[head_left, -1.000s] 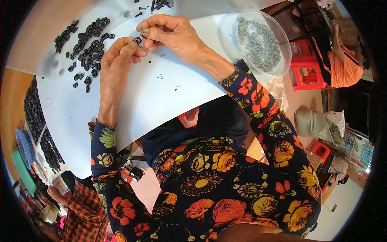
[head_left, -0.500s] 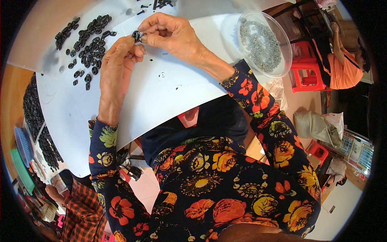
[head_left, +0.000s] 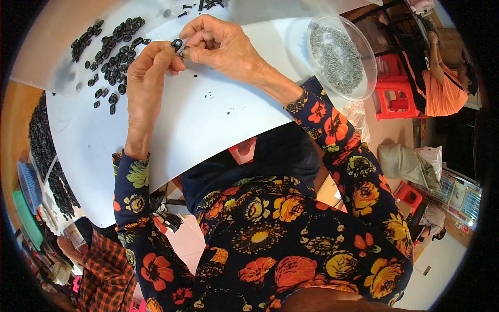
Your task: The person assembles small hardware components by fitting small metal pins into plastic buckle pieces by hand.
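Left hand (head_left: pixel 147 78) pinching a small black ring (head_left: pixel 177 43) above the white board (head_left: pixel 208 119), right hand (head_left: pixel 218 44) meeting it, fingers closed on a tiny metal piece (head_left: pixel 185 52), clear round bowl (head_left: pixel 340 54) of grey metal bits right of the board, heap of black rings (head_left: pixel 112 47) on its left part, blue basket (head_left: pixel 28 184) beyond its left edge.

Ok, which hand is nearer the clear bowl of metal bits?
Right. The right hand is up at the sheet's middle, a short way left of the bowl. The left hand sits farther left, beside the black pile.
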{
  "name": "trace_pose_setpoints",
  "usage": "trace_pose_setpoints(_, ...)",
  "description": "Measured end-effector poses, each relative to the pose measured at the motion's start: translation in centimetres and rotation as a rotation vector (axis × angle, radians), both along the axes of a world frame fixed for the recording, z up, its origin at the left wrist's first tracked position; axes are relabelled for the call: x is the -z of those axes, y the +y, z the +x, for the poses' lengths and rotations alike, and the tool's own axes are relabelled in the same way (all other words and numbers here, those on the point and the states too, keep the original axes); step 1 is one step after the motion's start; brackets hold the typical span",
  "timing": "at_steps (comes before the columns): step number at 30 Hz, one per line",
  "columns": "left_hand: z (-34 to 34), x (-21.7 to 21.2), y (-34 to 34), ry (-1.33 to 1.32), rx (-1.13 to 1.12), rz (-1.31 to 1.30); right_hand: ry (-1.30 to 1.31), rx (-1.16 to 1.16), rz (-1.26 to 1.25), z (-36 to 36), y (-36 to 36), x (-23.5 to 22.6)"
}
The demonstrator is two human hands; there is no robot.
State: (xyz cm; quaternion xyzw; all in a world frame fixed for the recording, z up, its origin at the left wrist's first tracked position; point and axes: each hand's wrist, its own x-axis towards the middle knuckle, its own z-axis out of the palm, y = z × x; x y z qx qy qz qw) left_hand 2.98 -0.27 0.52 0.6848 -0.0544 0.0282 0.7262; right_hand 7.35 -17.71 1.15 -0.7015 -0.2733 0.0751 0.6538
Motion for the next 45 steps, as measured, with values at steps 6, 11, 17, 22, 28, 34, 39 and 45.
trace_pose_setpoints(6, -0.3, -0.8, -0.6, -0.03, -0.046, 0.218, -0.001, -0.033, -0.033, 0.1, -0.1, 0.2)
trace_pose_setpoints(11, -0.3, -1.1, -0.5, -0.049, 0.001, 0.278, -0.011, -0.032, -0.033, 0.0, 0.0, 0.5)
trace_pose_setpoints(17, -0.2, -0.4, -0.6, -0.028, 0.037, 0.23, -0.022, -0.011, 0.051, 0.0, 0.3, 0.7)
trace_pose_setpoints(22, 0.0, -0.7, -0.6, -0.016, -0.001, 0.363, 0.029, -0.07, 0.006, -0.1, -0.1, 0.5)
trace_pose_setpoints(28, 0.0, -0.4, -0.5, -0.029, 0.005, 0.358, 0.035, -0.076, 0.0, -0.2, 0.1, 0.3)
trace_pose_setpoints(34, -0.1, -0.1, -0.7, 0.004, -0.029, 0.303, -0.05, -0.112, -0.003, -0.1, 0.2, 0.5)
trace_pose_setpoints(39, 0.1, 0.2, -0.7, -0.045, 0.014, 0.296, -0.132, -0.065, -0.07, 0.0, 0.2, 0.6)
trace_pose_setpoints(45, -0.4, -0.2, -0.8, -0.014, -0.016, 0.369, -0.236, -0.071, -0.164, 0.0, 0.1, 0.4)
